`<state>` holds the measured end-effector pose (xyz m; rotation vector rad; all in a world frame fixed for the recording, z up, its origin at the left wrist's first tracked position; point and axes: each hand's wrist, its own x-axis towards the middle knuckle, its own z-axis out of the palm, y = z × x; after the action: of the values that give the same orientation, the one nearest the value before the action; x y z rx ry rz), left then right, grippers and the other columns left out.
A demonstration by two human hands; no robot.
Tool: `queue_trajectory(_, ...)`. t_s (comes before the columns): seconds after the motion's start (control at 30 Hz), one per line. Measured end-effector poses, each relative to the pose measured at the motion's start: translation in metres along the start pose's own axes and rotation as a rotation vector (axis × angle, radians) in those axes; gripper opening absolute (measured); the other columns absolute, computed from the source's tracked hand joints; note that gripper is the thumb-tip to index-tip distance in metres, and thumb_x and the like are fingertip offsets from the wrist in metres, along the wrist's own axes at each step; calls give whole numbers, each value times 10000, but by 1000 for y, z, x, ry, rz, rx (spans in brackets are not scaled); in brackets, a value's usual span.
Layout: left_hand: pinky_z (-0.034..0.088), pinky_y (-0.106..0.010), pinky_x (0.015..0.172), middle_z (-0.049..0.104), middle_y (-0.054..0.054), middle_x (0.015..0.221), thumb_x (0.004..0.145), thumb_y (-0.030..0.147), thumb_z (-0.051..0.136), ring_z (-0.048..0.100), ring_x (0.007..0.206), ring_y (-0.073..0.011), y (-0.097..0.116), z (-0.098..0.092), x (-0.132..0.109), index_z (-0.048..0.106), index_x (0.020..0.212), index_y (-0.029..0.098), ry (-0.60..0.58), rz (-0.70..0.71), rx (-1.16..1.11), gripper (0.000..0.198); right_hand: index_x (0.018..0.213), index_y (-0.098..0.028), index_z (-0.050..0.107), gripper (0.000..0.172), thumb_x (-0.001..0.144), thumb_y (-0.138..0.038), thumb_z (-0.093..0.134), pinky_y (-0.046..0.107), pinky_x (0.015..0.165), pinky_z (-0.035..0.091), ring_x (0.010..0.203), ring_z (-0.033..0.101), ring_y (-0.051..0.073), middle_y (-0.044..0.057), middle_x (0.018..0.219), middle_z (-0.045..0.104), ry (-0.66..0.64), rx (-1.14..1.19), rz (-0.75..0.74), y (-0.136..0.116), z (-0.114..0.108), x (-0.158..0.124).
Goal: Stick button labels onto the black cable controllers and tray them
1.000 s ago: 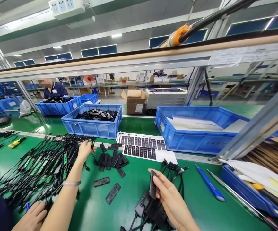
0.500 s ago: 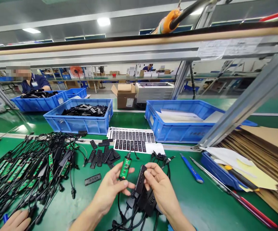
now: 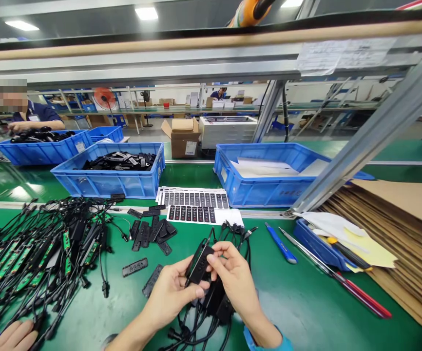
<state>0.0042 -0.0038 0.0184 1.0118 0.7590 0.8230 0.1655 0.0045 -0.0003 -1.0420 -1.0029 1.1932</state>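
Both my hands meet over the middle of the green bench. My left hand (image 3: 170,290) grips a cabled circuit board from the left; little of its green face shows. Against it lies a black plastic case half (image 3: 201,265) with a row of small holes, pinched by my right hand (image 3: 235,278) at its upper right. Whether the two are fully joined, I cannot tell. Beneath my hands sit several black cased units (image 3: 216,300) with cables. Loose black case halves (image 3: 137,266) lie to the left, one beside my left wrist.
At left spreads a heap of cabled green boards (image 3: 11,261), with another person's hand (image 3: 15,336) at its near edge. Label sheets (image 3: 192,213), a bin of black parts (image 3: 105,183) and a paper bin (image 3: 269,190) stand behind. A blue knife (image 3: 281,243) and tweezers (image 3: 316,258) lie right.
The case half in my right hand and the board in my left hand have come together, so the board's green face is now mostly covered. The whole view has shifted slightly.
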Motion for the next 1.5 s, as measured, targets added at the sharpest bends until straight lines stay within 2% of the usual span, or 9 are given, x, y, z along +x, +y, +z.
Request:
queue_trajectory(0.33,550,-248,732,691,-110,1084,793,378,734,688,886,-205,-5,4,0,650,1205,149,41,60,114,479,913,-223,528,361,764,-458,758,179,438,442,515,563,87,-42,731,556,-5,30,11,2,0,-1)
queue_trajectory(0.5,577,-291,765,711,-105,1060,936,405,508,697,903,-211,-6,2,-4,567,1299,179,39,161,411,431,1152,-242,572,403,876,-533,602,201,453,403,501,483,66,0,870,588,-114,61,85,6,-2,-2)
queue_trajectory(0.73,538,-214,597,713,-40,751,965,346,420,659,580,-145,-5,2,-6,599,1174,191,76,193,722,316,939,-186,655,393,852,-567,616,201,446,314,490,359,74,-39,628,475,-125,40,59,8,2,-6)
queue_trajectory(0.9,503,-211,516,634,-44,846,946,398,454,613,625,-143,16,-4,-9,630,1191,218,109,190,720,351,1026,-220,637,435,752,-547,721,195,411,306,514,388,76,30,859,624,-106,201,35,-20,-4,8)
queue_trajectory(1.0,443,-201,470,566,-12,806,904,407,529,555,598,-132,26,-9,-16,627,1166,236,202,182,824,328,940,-205,614,374,735,-489,745,178,391,307,525,425,83,17,793,626,12,213,-12,-46,-19,28)
queue_trajectory(1.1,405,-205,442,517,45,690,875,378,562,530,498,-118,22,-7,-18,574,1095,231,206,65,852,265,941,-202,549,415,687,-436,780,185,407,375,544,515,106,1,731,640,51,37,-27,-52,-40,48)
queue_trajectory(1.2,447,-236,466,577,-2,872,860,327,580,577,511,-121,5,1,-12,567,1023,216,177,-21,929,198,978,-207,478,495,650,-460,749,226,439,439,559,583,144,0,710,657,50,-204,-4,-33,-62,61)
queue_trajectory(1.37,505,-395,831,615,-104,1067,853,276,636,626,968,-280,-20,16,-3,615,1105,190,128,-64,1370,267,957,-214,456,322,724,-379,604,283,468,448,548,617,194,13,687,645,87,-676,67,2,-95,60)
queue_trajectory(1.5,486,-402,907,580,-126,1192,865,394,637,570,1100,-300,-17,15,-11,589,1215,180,-3,-34,1371,413,1028,-158,555,256,779,-205,594,313,511,434,626,647,231,143,949,628,181,-1257,-46,-3,-90,56)
